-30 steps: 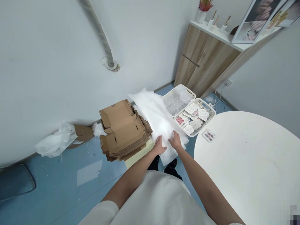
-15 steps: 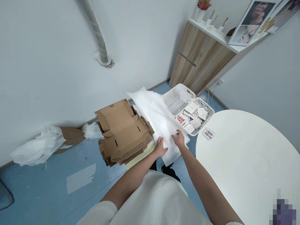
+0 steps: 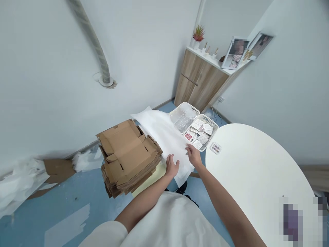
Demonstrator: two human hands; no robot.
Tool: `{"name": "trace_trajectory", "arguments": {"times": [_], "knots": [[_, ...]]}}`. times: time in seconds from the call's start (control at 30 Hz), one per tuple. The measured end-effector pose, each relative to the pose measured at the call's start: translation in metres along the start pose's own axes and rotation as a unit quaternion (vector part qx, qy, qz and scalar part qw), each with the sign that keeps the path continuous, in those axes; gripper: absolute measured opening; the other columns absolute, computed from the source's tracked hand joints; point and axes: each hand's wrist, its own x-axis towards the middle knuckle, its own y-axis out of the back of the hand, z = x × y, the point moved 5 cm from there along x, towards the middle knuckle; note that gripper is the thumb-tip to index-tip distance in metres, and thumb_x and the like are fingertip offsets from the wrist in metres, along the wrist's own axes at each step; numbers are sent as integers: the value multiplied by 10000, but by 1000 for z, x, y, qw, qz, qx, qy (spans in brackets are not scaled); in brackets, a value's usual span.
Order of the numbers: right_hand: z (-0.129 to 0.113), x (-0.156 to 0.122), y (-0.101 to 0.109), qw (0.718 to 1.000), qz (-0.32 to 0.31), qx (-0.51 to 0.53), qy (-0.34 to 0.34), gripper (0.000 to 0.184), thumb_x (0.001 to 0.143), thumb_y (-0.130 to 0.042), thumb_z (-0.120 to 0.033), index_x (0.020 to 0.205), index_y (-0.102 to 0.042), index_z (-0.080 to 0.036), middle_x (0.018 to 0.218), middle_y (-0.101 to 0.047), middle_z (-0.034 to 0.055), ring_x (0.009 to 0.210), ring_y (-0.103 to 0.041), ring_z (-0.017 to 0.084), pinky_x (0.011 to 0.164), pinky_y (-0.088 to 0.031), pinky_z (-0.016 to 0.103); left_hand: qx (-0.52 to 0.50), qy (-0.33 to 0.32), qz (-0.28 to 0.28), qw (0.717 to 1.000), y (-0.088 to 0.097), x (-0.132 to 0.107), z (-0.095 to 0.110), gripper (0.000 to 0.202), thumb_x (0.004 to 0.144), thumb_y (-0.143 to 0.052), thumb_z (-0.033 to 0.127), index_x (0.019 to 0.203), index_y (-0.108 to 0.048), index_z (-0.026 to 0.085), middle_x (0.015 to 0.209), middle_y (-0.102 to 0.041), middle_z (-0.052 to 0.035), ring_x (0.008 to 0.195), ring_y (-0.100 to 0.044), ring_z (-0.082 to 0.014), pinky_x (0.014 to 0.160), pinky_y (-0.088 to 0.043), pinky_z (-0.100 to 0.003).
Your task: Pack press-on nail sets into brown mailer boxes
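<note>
A pile of thin white packing foam sheets [image 3: 164, 132] lies slantwise in front of me, its near corner hanging towards my body. My left hand [image 3: 172, 166] is over the pile's left near edge, thumb and fingers apart. At the right edge, my right hand [image 3: 193, 156] has thumb and forefinger brought together on the top foam sheet. Flattened brown cardboard boxes [image 3: 130, 151] are stacked just left of the foam. Beyond the right hand sits a white basket [image 3: 212, 134] of printed cards and small packets, beside another white basket [image 3: 174, 111] holding clear plastic pieces.
A round white table [image 3: 246, 164] stands on the right, with a small clear case [image 3: 216, 148] at its edge. Behind is a wooden cabinet [image 3: 197, 80] with frames and a plant. Left on the floor lie white wrapping [image 3: 23, 181] and a brown carton [image 3: 58, 169].
The view has swung, so most things sit lower and further left. My right thumb and forefinger have come together at the foam's edge. My left hand has lifted slightly, its fingers still apart.
</note>
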Motion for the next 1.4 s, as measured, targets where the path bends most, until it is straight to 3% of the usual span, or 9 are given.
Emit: {"name": "trace_trajectory", "arguments": {"times": [0.13, 0.2, 0.37, 0.5, 0.67, 0.8, 1.03, 1.3, 1.4], "knots": [[8, -15, 38, 993, 76, 85, -23, 381, 819, -323, -397, 1125, -403, -185, 830, -636, 45, 567, -565, 132, 588, -430, 276, 5, 18, 12, 1000, -6, 3, 15, 531, 808, -410, 317, 1266, -205, 142, 1374, -151, -165, 1292, -135, -230, 1028, -218, -378], [17, -27, 60, 983, 129, 125, -33, 383, 816, -319, -404, 1118, -380, -175, 835, -631, 53, 549, -547, 125, 569, -428, 271, -8, 41, 17, 999, -12, 5, 22, 573, 827, -374, 359, 1293, -123, 140, 1386, -90, -179, 1279, -187, -236, 1006, -267, -355], [56, -72, 116, 949, 245, 194, -49, 282, 804, -328, -337, 1047, -375, -204, 958, -585, 64, 621, -542, 121, 556, -420, 259, -115, 56, -39, 991, -46, 2, 49, 636, 820, -396, 386, 1308, -26, 212, 1291, -320, -165, 1008, -539, -185, 789, -469, -286], [101, -124, 157, 930, 319, 172, -62, 191, 774, -331, -263, 906, -453, -200, 1017, -551, 60, 840, -531, 152, 682, -424, 288, -162, -24, -90, 982, -87, -6, 85, 645, 781, -472, 277, 1298, -89, 227, 1108, -504, -118, 738, -608, -119, 658, -500, -258], [171, -195, 190, 919, 331, 180, -113, 181, 737, -376, -258, 790, -531, -181, 956, -570, 55, 781, -544, 156, 657, -430, 289, -80, -155, -149, 973, -152, -30, 129, 371, 766, -457, 220, 1134, -425, 174, 987, -578, -75, 767, -589, -123, 696, -481, -260], [227, -243, 200, 910, 326, 187, -174, 278, 717, -423, -273, 924, -576, -167, 925, -602, 67, 643, -536, 134, 622, -449, 302, 30, -186, -207, 960, -205, -56, 144, 344, 765, -462, 228, 1102, -515, 186, 951, -606, -59, 791, -574, -151, 744, -465, -303], [295, -289, 201, 912, 322, 136, -213, 392, 683, -439, -243, 1053, -558, -192, 954, -602, 58, 687, -547, 155, 699, -464, 348, 117, -245, -280, 921, -270, -84, 144, 486, 687, -553, 184, 1165, -465, 180, 1219, -469, -90, 1099, -449, -217, 911, -377, -352], [324, -295, 200, 944, 234, -20, -233, 358, 704, -423, -168, 1027, -572, -215, 826, -579, 50, 752, -547, 188, 700, -431, 326, 198, -243, -324, 893, -299, -99, 124, 595, 652, -525, 92, 1224, -381, 166, 1310, -333, -118, 970, -540, -200, 883, -405, -350], [326, -293, 198, 950, 209, -80, -220, 325, 712, -442, -163, 999, -584, -216, 847, -563, 74, 801, -533, 206, 713, -411, 328, 239, -244, -312, 887, -302, -105, 120, 610, 647, -514, 78, 1233, -365, 163, 1336, -287, -123, 1057, -487, -227, 903, -389, -361]]}}
